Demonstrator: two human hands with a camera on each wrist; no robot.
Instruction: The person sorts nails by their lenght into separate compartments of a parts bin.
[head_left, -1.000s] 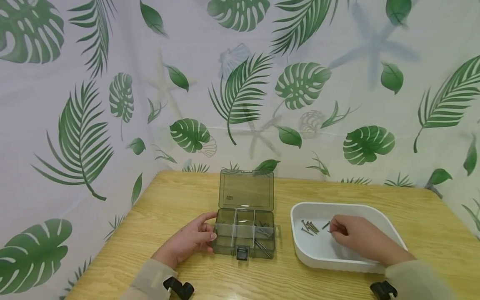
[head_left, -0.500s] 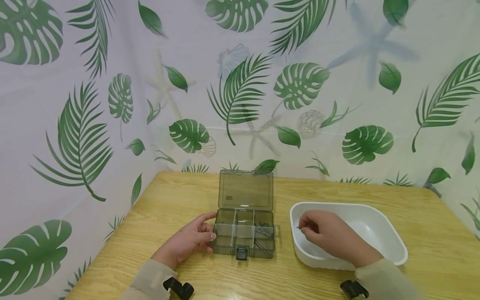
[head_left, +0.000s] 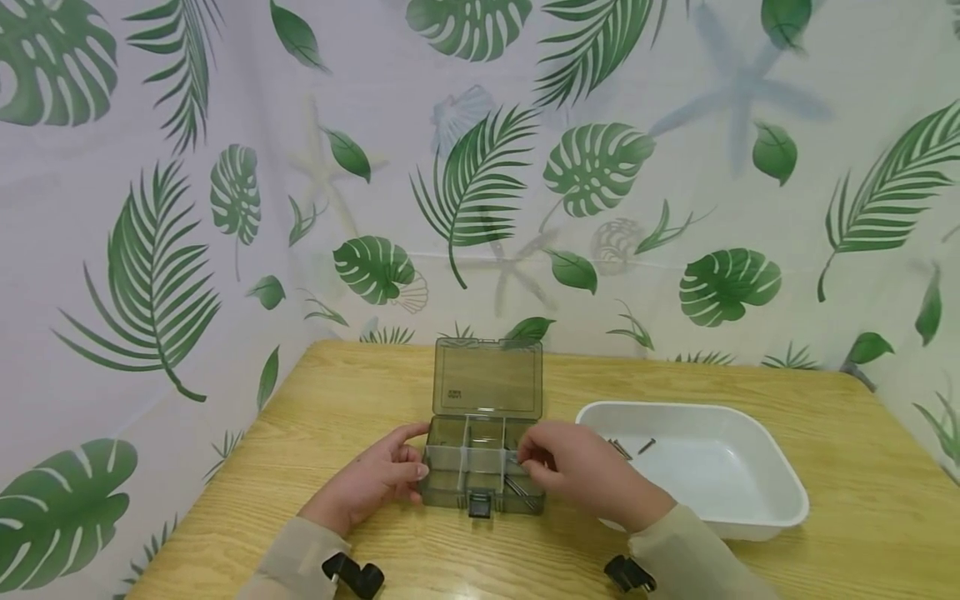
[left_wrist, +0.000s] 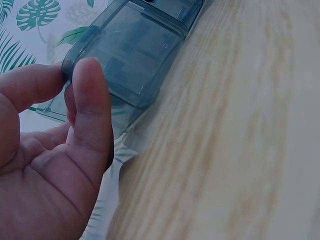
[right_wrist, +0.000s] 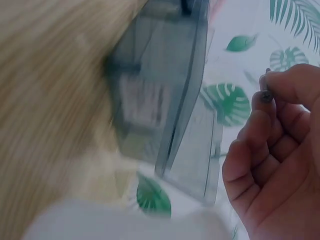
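Observation:
A grey see-through divided box (head_left: 446, 483) stands with its lid (head_left: 487, 379) raised. My left hand (head_left: 375, 479) grips the box's left side between thumb and fingers; the left wrist view shows the thumb against the box's corner (left_wrist: 135, 75). Over the right compartments is my right hand (head_left: 588, 475), and in the right wrist view it pinches a screw (right_wrist: 266, 95) between thumb and forefinger. Several screws (head_left: 519, 492) lie in the front right compartment. The back right compartment is partly hidden by my right hand.
Right of the box, a white tray (head_left: 776, 496) holds several screws, among them a lone screw (head_left: 647, 446); my right forearm covers its left part. Behind the wooden table (head_left: 360, 367) hangs a leaf-patterned cloth (head_left: 630, 317).
My right hand has moved left from inside the white tray to the box's right side, carrying a screw. My left hand has kept its hold on the box.

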